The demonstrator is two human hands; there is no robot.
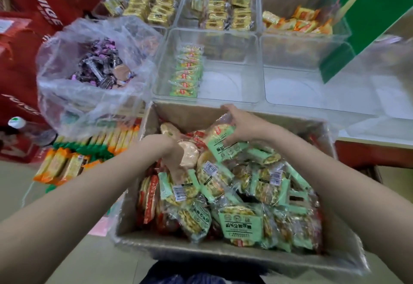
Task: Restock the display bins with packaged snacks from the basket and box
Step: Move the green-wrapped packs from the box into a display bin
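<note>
A cardboard box (pixel 223 254) below me is full of green and red snack packets (pixel 241 221). My right hand (pixel 239 123) grips a stack of green packets (pixel 223 140) at the box's far side. Reaching down among the packets at the box's left, my left hand (pixel 167 147) has its fingers hidden behind a pale round-cracker packet (pixel 188 155). Just beyond the box stands a clear display bin (pixel 228 64) with one row of green packets (pixel 186 71) along its left wall.
Another clear bin (pixel 297 82) stands to the right, with filled bins (pixel 223 9) behind. A plastic bag of purple sweets (pixel 98 64) sits at left, above orange packets (pixel 67 165). A green carton (pixel 362 15) leans at right, red cartons (pixel 33 15) at far left.
</note>
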